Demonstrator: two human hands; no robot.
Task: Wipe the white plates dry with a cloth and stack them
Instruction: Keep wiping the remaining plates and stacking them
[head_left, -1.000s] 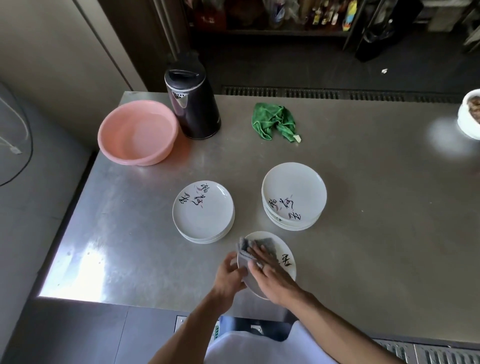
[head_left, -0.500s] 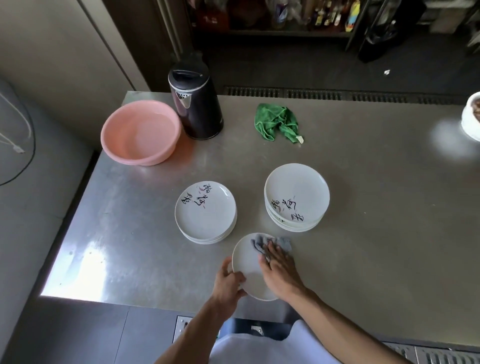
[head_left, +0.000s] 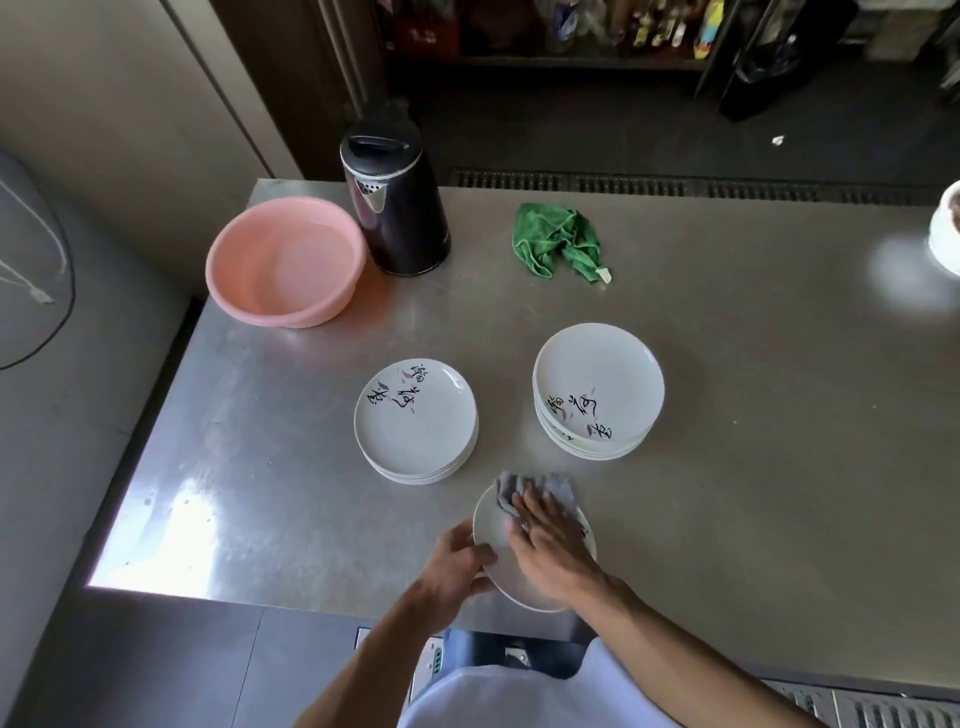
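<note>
The left hand (head_left: 460, 564) is gripping the plate (head_left: 519, 592) by its rim to steady it, directly under the right hand (head_left: 550, 545), whose flat, spread fingers (head_left: 530, 514) are pressing the grey cloth (head_left: 540, 488) onto it

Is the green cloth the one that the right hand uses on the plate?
No, the right hand presses a grey cloth on the plate, while the green cloth lies untouched farther back.
</note>
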